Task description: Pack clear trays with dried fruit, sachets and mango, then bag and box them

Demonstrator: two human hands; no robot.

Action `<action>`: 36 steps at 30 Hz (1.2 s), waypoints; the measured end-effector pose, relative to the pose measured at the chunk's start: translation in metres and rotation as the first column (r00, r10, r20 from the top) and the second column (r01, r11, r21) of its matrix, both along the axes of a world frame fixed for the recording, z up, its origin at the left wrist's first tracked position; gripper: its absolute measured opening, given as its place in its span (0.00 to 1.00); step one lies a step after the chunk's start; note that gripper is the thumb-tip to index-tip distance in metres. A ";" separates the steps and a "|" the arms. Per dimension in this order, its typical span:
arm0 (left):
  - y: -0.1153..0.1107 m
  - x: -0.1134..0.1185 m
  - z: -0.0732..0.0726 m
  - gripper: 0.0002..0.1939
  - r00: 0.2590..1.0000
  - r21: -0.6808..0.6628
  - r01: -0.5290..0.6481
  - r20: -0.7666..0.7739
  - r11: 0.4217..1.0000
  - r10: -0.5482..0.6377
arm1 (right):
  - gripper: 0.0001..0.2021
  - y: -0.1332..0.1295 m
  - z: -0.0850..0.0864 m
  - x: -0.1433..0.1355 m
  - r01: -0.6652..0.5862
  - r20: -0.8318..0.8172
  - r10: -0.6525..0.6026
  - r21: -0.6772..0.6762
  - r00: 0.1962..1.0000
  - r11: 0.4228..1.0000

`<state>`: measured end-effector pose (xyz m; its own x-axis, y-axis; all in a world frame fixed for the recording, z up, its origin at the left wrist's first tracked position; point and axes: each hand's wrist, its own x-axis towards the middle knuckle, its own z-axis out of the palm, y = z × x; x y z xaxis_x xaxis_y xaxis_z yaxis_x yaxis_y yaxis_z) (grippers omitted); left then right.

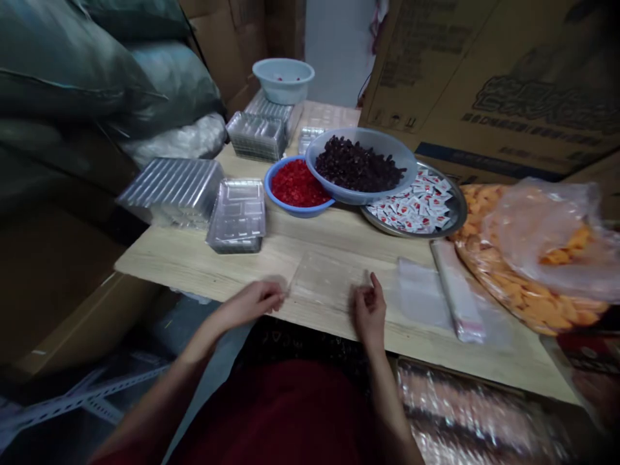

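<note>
A flat, clear plastic bag [323,276] lies on the wooden table between my two hands, near the front edge. My left hand [254,302] is closed, thumb and fingers pinched at the bag's near left corner. At the other side, my right hand [371,309] has its fingers curled at the bag's right edge, with the index finger pointing up; motion blurs it slightly. Just right of that hand lie a loose clear bag [421,292] and a stack of clear bags [458,294].
Behind are a blue bowl of red pieces [298,184], a bowl of dark pieces [361,165] and a metal tray of small sachets [416,205]. Clear plastic trays [237,213] stand left, below a pale basin [283,79]. A large bag of orange pieces [527,258] lies right.
</note>
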<state>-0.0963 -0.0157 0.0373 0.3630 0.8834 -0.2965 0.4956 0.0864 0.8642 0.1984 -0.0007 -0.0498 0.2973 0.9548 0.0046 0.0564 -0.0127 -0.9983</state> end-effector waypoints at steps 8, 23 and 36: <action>0.188 -0.017 0.037 0.10 0.810 0.659 -0.197 -0.307 0.726 0.499 | 0.33 -0.004 -0.003 -0.002 -0.029 0.379 -0.014 0.107 0.925 0.994; 0.264 -0.035 0.005 0.13 0.858 0.606 -0.323 -0.137 0.727 0.495 | 0.18 -0.015 -0.015 0.007 -0.088 0.428 -0.015 0.221 0.904 0.971; 0.309 0.109 0.094 0.09 0.913 0.662 0.007 -0.309 0.749 0.265 | 0.14 -0.016 -0.014 0.003 -0.060 0.378 -0.058 0.294 0.924 0.954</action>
